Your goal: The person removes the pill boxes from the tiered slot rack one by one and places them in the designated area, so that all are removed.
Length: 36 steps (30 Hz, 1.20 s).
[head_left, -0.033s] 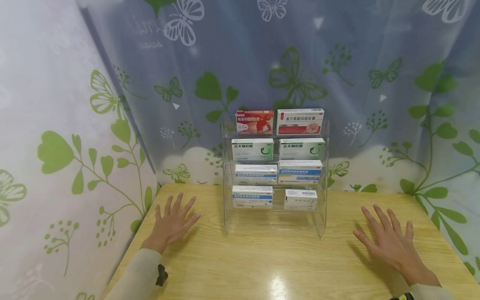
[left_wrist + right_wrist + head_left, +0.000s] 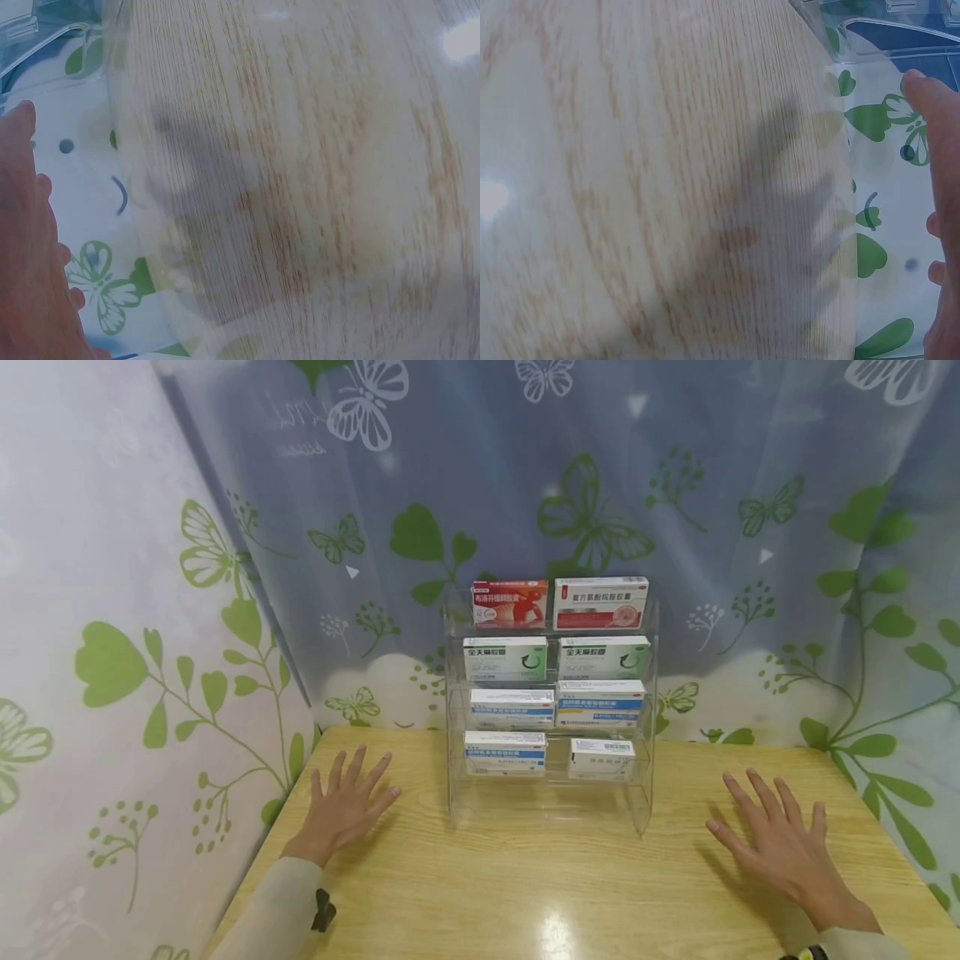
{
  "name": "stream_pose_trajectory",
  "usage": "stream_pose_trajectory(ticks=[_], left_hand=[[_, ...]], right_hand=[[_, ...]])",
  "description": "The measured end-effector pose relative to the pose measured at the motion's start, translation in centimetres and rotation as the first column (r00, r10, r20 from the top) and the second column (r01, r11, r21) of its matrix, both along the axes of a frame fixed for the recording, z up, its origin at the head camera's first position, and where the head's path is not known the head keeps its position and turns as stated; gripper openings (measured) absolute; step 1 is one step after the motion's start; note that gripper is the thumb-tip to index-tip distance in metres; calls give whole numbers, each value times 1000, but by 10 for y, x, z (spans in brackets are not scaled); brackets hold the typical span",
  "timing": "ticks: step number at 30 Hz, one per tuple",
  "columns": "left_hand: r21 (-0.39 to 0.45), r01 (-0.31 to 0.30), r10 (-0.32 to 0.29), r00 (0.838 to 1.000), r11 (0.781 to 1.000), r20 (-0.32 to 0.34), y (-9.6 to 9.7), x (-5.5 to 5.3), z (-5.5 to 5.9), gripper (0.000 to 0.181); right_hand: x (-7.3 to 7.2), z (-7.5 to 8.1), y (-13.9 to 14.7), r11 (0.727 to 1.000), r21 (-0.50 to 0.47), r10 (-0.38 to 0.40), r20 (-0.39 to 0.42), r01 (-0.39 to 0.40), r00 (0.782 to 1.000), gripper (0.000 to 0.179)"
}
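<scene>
Fingers (image 2: 356, 768): both sets spread, nearly straight, holding nothing. Left hand (image 2: 333, 818), left of the clear tiered stand (image 2: 557, 772); right hand (image 2: 787, 852), right of it — each apart. Stand: far middle of table (image 2: 525, 881), bearing eight medicine boxes (image 2: 602, 705). Likely hazard: a sideways knock — stand could tip, boxes slide out.
</scene>
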<state>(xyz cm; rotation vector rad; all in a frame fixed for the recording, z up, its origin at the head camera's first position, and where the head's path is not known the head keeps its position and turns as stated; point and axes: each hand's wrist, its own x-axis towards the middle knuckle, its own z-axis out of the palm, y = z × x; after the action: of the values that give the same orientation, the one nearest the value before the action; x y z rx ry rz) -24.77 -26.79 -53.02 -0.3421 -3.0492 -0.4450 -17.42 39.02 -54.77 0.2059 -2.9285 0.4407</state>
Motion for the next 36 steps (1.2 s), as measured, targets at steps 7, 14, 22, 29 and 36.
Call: stream_pose_trajectory(ticks=[7, 14, 22, 29, 36], left_hand=[[-12, -5, 6, 1000, 1000, 12, 0, 1, -1, 73], [-10, -4, 4, 1000, 1000, 12, 1, 1, 1, 72], [20, 29, -28, 999, 999, -28, 2, 0, -2, 69], [63, 60, -55, 996, 996, -76, 6, -5, 3, 70], [100, 111, -97, 986, 989, -135, 16, -9, 15, 70]], right_hand=[[-1, 0, 1, 1000, 10, -3, 22, 3, 1000, 89], [-1, 1, 0, 1000, 20, 13, -22, -12, 1000, 88], [-4, 7, -3, 998, -38, 45, -73, -48, 996, 88], [-11, 15, -7, 988, -122, 77, -135, -94, 988, 89], [-17, 28, -15, 962, -227, 113, -165, -149, 980, 85]])
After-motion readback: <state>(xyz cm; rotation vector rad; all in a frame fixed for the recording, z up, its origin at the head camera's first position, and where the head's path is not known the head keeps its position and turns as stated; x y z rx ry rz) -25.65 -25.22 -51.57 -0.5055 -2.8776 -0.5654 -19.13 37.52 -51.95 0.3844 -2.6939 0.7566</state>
